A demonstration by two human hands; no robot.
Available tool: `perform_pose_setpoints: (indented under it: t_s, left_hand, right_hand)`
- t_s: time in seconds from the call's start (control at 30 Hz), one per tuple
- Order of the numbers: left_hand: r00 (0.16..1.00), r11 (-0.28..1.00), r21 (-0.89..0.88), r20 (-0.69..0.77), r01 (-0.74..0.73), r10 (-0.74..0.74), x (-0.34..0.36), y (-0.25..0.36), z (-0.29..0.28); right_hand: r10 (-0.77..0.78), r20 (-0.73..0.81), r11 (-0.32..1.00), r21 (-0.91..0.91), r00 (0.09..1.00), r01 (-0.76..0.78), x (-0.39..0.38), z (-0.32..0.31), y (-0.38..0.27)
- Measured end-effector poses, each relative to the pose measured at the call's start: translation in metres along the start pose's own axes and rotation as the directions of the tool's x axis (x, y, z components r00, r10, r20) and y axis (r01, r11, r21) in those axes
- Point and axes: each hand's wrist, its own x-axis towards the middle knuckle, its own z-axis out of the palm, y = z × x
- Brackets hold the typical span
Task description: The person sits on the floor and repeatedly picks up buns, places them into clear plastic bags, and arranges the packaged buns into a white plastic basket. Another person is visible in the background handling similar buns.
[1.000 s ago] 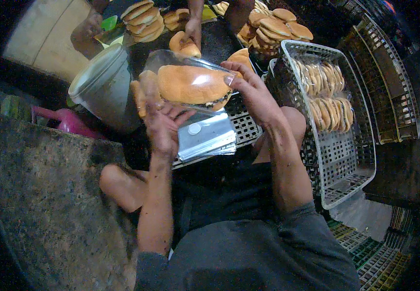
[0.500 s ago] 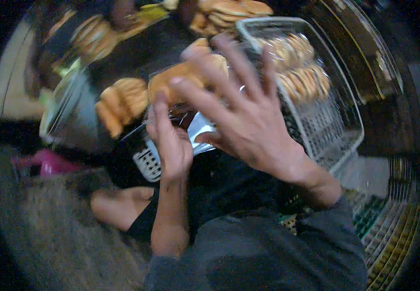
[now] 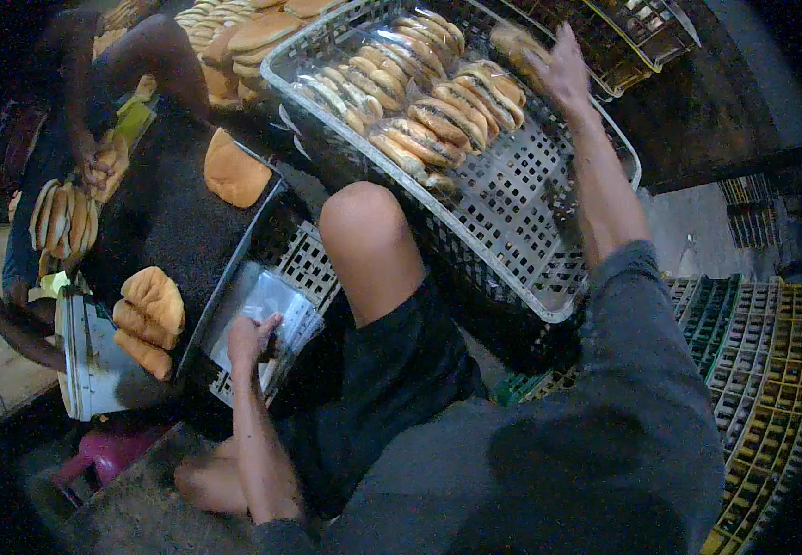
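Note:
My right hand (image 3: pixel 563 69) grips a blurred bagged bun (image 3: pixel 518 48) over the upper right end of a grey plastic crate (image 3: pixel 526 277), which holds rows of bagged filled buns (image 3: pixel 447 120). My left hand (image 3: pixel 251 335) is low on the left, closed on the edge of a stack of clear plastic bags (image 3: pixel 268 298), which lies on a grey perforated basket (image 3: pixel 304 264). Loose buns lie left of that basket: a single one (image 3: pixel 234 166) and a small group (image 3: pixel 149 324) on a dark work surface (image 3: pixel 165 222).
Co-workers' hands (image 3: pixel 96 166) work among buns (image 3: pixel 63 222) at the left. Bun piles (image 3: pixel 262 37) stand at the back. A white bucket (image 3: pixel 110 379) and pink object (image 3: pixel 110 455) are lower left. Stacked crates (image 3: pixel 743 370) fill the right; my knee (image 3: pixel 364 240) is central.
The view has swung rightward. My right hand has carried the bagged bun up and right to the crate. My left hand has left the bun and moved down to the plastic bags.

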Motion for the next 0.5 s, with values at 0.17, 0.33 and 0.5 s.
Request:
perform_pose_setpoints:
  t_s: [0.17, 0.33, 0.5]
  left_hand:
    - [0.994, 0.777, -0.630, 0.083, -0.004, 0.072, -0.033, -0.014, -0.007]
    - [0.887, 0.758, -0.548, -0.455, -0.353, 0.084, -0.077, 0.039, -0.036]
    - [0.995, -0.107, -0.990, -0.082, -0.087, -0.052, -0.062, 0.018, -0.033]
  right_hand:
    - [-0.524, 0.428, 0.618, 0.786, 0.737, -0.017, -0.029, -0.004, -0.258]
    - [-0.803, 0.372, 0.329, 0.928, 0.465, -0.174, -0.117, -0.056, -0.384]
    - [-0.436, 0.587, -0.018, 0.752, 0.682, -0.659, -0.155, -0.078, -0.381]
